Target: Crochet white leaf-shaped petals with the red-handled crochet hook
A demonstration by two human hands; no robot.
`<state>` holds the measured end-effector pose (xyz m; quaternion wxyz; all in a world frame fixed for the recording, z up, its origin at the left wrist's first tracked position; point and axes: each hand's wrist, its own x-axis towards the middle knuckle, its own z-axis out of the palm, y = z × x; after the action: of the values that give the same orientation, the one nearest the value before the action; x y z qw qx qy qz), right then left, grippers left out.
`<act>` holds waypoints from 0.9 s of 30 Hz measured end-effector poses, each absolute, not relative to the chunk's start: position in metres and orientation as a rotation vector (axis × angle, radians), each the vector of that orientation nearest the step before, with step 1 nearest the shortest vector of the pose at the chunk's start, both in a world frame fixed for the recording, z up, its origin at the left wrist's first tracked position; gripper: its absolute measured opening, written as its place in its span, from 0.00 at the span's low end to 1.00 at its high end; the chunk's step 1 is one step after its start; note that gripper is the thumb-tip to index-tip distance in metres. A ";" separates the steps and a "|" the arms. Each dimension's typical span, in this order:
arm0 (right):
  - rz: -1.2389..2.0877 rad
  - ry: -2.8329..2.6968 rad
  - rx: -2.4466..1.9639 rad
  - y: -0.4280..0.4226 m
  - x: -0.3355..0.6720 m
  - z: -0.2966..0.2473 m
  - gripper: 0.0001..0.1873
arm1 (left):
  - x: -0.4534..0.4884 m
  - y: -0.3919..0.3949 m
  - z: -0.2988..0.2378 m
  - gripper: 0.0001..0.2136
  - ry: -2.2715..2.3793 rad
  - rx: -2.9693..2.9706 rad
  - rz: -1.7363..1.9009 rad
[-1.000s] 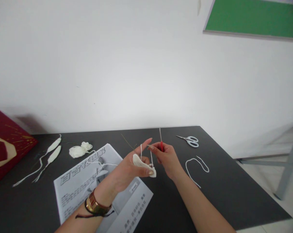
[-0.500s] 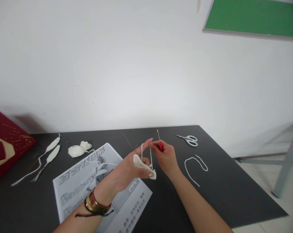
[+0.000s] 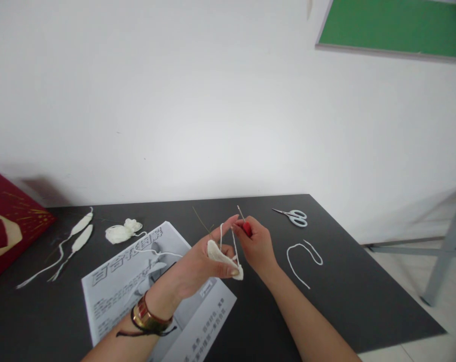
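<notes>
Left hand [image 3: 202,264] pinching white, narrow, curved crochet piece [image 3: 215,252]; right hand [image 3: 258,246] gripping red-handled hook [image 3: 247,229].

Around two hands [image 3: 201,264] [image 3: 260,246], one hook [image 3: 246,230] and one yarn piece [image 3: 216,253], two leaf-shaped yarn pieces [image 3: 82,224] [image 3: 82,238] are lying at nine o'clock with one yarn ball [image 3: 118,234], one pair of scissors [image 3: 296,218] at two, one string [image 3: 298,245] at three.

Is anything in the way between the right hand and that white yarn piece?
Nothing visible blocks the gap between the right hand and the white piece in the left hand; only a strand of yarn spans it.
</notes>
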<state>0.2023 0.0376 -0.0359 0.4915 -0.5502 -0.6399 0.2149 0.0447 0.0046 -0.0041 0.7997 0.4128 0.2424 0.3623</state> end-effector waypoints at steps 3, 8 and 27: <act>0.492 -1.572 -1.328 0.037 0.202 -0.035 0.11 | 0.045 0.005 -0.004 0.45 0.525 0.878 0.775; 0.445 -1.600 -1.319 0.038 0.203 -0.038 0.11 | 0.045 0.005 -0.003 0.44 0.528 0.874 0.780; 1.086 -0.827 -0.682 0.020 0.228 0.014 0.25 | 0.042 0.018 0.002 0.10 0.810 0.746 1.184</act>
<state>0.2284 0.0198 0.0138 0.7229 -0.3087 -0.3744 0.4918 0.0417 0.0179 0.0017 0.6905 0.3338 0.3623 0.5296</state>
